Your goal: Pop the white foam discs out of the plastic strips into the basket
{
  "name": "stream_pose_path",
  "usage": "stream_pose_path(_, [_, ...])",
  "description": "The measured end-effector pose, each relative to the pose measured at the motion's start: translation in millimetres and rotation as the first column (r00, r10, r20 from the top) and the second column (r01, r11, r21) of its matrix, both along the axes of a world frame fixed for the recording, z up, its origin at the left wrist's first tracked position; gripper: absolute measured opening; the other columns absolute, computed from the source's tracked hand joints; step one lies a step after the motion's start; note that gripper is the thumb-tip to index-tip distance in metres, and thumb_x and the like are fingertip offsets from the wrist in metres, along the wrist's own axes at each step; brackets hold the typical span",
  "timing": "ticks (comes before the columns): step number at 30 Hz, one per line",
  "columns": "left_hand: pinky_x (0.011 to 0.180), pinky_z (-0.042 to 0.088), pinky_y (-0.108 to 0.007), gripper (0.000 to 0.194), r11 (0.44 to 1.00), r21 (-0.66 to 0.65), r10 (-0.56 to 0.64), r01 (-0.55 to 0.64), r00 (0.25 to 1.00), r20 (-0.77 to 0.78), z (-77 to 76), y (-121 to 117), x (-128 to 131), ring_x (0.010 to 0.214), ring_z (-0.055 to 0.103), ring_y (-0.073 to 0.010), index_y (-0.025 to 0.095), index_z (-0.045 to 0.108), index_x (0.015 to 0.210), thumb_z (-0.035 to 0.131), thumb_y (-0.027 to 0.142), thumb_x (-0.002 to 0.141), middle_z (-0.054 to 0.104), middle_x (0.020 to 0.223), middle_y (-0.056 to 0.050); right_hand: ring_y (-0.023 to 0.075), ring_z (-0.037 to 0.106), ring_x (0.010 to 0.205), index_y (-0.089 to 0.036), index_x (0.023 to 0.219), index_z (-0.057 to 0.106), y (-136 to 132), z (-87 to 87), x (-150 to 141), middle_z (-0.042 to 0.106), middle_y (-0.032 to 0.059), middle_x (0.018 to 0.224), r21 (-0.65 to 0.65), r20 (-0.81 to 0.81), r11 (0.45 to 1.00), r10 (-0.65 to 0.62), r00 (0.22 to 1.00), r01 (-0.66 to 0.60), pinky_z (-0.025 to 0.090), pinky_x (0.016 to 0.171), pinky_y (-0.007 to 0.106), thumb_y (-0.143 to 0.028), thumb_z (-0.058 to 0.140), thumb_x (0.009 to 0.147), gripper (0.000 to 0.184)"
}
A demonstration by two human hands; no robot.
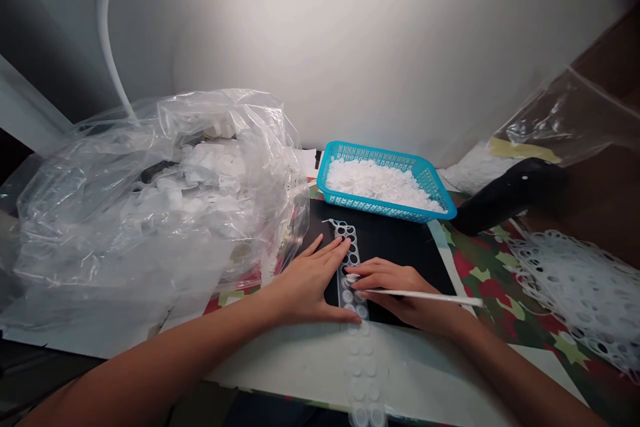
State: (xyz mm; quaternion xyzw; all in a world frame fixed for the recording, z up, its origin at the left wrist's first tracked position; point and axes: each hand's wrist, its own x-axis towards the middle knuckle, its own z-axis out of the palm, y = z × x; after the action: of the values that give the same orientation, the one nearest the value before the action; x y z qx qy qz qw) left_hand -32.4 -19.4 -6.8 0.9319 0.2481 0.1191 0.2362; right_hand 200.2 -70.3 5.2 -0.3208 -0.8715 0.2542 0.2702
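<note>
A translucent plastic strip [363, 368] with two rows of round holes runs from the black mat [400, 237] toward the table's front edge. Its far holes look unfilled, while white or clear round pieces sit in the nearer ones. My left hand [311, 285] lies across the strip with fingers outstretched, pressing on it. Close beside it, my right hand [406, 288] has a thin white stick [443, 296] tucked in its grip. Small white discs [352, 278] show at my right fingertips, over the strip; whether they are pinched is unclear.
Behind the mat stands a blue basket [385, 204] of small white pieces. A large clear plastic bag [150, 233] of white pieces fills the left side. To the right are a black object [510, 193] and a pile of perforated strips [590, 287]. A lamp neck [103, 20] rises at left.
</note>
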Motion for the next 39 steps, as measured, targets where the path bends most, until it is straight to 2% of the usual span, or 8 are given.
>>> stream_pose_path(5, [0.12, 0.007, -0.043, 0.111, 1.0, -0.01, 0.009, -0.009, 1.0, -0.009, 0.8, 0.4, 0.2, 0.144, 0.021, -0.0248, 0.007, 0.016, 0.149, 0.052, 0.079, 0.073, 0.025, 0.153, -0.016, 0.0188, 0.06, 0.11, -0.018, 0.11, 0.063, 0.7, -1.7, -0.3, 0.065, 0.0123, 0.121, 0.055, 0.039, 0.998, 0.013, 0.999, -0.015, 0.052, 0.092, 0.032, -0.015, 0.052, 0.094, 0.019])
stream_pose_path(14, [0.12, 0.008, -0.044, 0.11, 0.999, -0.021, 0.026, -0.027, 0.999, -0.019, 2.4, -0.6, 1.2, 0.143, 0.023, -0.0247, 0.009, 0.015, 0.15, 0.057, 0.074, 0.072, 0.026, 0.153, -0.015, 0.0234, 0.059, 0.108, -0.01, 0.115, 0.06, -5.5, -3.6, -16.4, 0.064, 0.0199, 0.116, 0.421, 0.165, 0.906, -0.027, 0.986, -0.045, 0.055, 0.087, 0.033, -0.015, 0.052, 0.094, 0.023])
stream_pose_path(20, [0.12, 0.008, -0.044, 0.105, 1.0, -0.015, 0.027, -0.027, 1.0, -0.009, 2.9, 0.3, 1.5, 0.143, 0.023, -0.0257, 0.01, 0.014, 0.15, 0.054, 0.073, 0.075, 0.025, 0.153, -0.015, 0.0209, 0.061, 0.108, -0.015, 0.125, 0.055, -3.3, -13.0, -17.1, 0.065, 0.016, 0.117, 0.416, 0.057, 0.899, -0.177, 0.983, 0.138, 0.055, 0.089, 0.033, -0.015, 0.042, 0.098, 0.03])
stream_pose_path(26, [0.119, 0.012, -0.046, 0.106, 0.999, 0.03, 0.01, -0.012, 0.999, 0.044, -0.8, 0.8, 0.0, 0.142, 0.026, -0.0282, 0.01, 0.012, 0.15, 0.054, 0.073, 0.075, 0.026, 0.153, -0.017, 0.0169, 0.065, 0.106, -0.022, 0.116, 0.059, 3.2, 6.4, -1.7, 0.068, 0.0078, 0.114, 0.29, -0.113, 0.86, -0.404, 0.908, 0.419, 0.053, 0.091, 0.029, -0.011, 0.045, 0.096, 0.027])
stream_pose_path(30, [0.116, 0.021, -0.048, 0.098, 0.994, 0.109, -0.006, -0.011, 0.989, 0.151, 1.9, -1.2, 0.2, 0.137, 0.035, -0.0301, 0.011, 0.025, 0.146, 0.058, 0.07, 0.075, 0.038, 0.147, -0.017, 0.017, 0.064, 0.107, -0.021, 0.119, 0.059, -2.6, 8.4, 5.9, 0.066, 0.0091, 0.119, 0.286, -0.048, 0.927, -0.239, 0.97, 0.243, 0.054, 0.09, 0.028, -0.011, 0.047, 0.095, 0.028])
stream_pose_path(34, [0.102, 0.041, -0.043, 0.05, 0.975, 0.224, -0.065, -0.001, 0.956, 0.285, 11.1, -7.8, 0.8, 0.111, 0.058, -0.0263, 0.011, 0.058, 0.114, 0.055, 0.05, 0.084, 0.063, 0.118, -0.015, 0.0175, 0.064, 0.106, -0.017, 0.119, 0.061, -7.8, -4.6, 5.9, 0.067, 0.0133, 0.117, 0.351, 0.047, 0.935, -0.079, 0.996, 0.058, 0.055, 0.087, 0.027, -0.013, 0.05, 0.095, 0.027])
stream_pose_path(37, [0.08, 0.051, -0.034, 0.029, 0.942, 0.316, -0.219, 0.117, 0.926, 0.308, 12.8, -15.9, 0.4, 0.085, 0.065, -0.0199, 0.014, 0.066, 0.093, 0.05, 0.037, 0.087, 0.071, 0.09, -0.008, 0.0184, 0.063, 0.106, -0.014, 0.117, 0.062, -9.4, -6.7, 5.4, 0.067, 0.015, 0.117, 0.32, 0.066, 0.947, -0.056, 0.996, 0.032, 0.056, 0.087, 0.029, -0.013, 0.05, 0.095, 0.025])
stream_pose_path(39, [0.078, 0.052, -0.03, 0.027, 0.9, 0.369, -0.348, 0.231, 0.891, 0.291, 9.4, -21.8, 0.5, 0.086, 0.066, -0.0185, 0.013, 0.067, 0.094, 0.047, 0.031, 0.089, 0.072, 0.089, -0.007, 0.0184, 0.064, 0.105, -0.015, 0.114, 0.063, -9.8, -4.6, 6.1, 0.067, 0.0143, 0.116, 0.278, 0.058, 0.96, -0.061, 0.996, 0.043, 0.056, 0.088, 0.03, -0.013, 0.049, 0.095, 0.024])
